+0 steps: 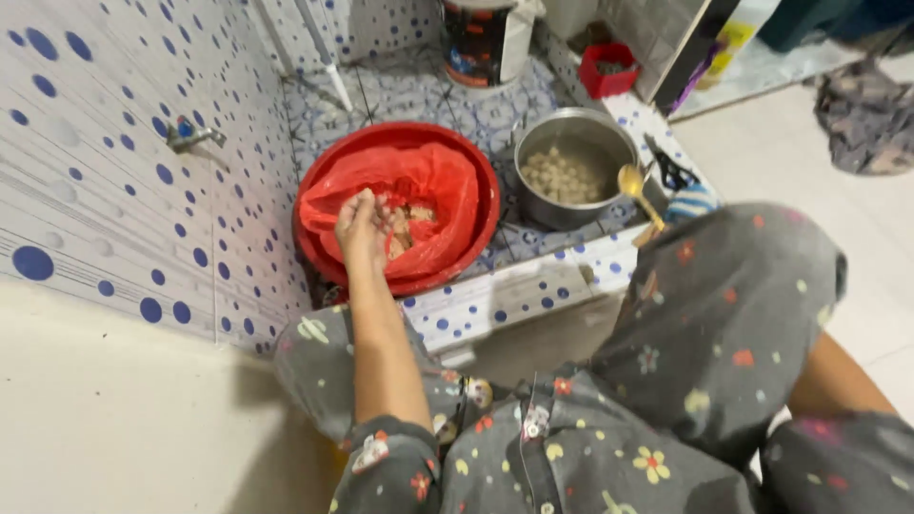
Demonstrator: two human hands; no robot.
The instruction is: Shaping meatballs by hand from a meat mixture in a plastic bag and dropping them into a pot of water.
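Single head-worn view, looking steeply down and forward from a seated person's own height, at arm's reach from a red basin (481, 181) and steel pot (533, 205) in a tiled washing corner (409, 90).

Floor (419, 90): tiled, white with a blue pattern, sunk behind a low spotted kerb (514, 295), with blue-dotted wall tiles at its edge. Standing directly on it: a red basin (481, 224) lined with a red plastic bag, taken here as landmark; a steel pot (571, 205) of pale lumps just to the right of the basin, a yellow spoon (636, 188) leaning at the pot's rim; a white bucket (487, 38) beyond the basin; a small red tub (609, 69) further right of that bucket. Black-handled scissors (671, 171) lie on the kerb right of the pot.
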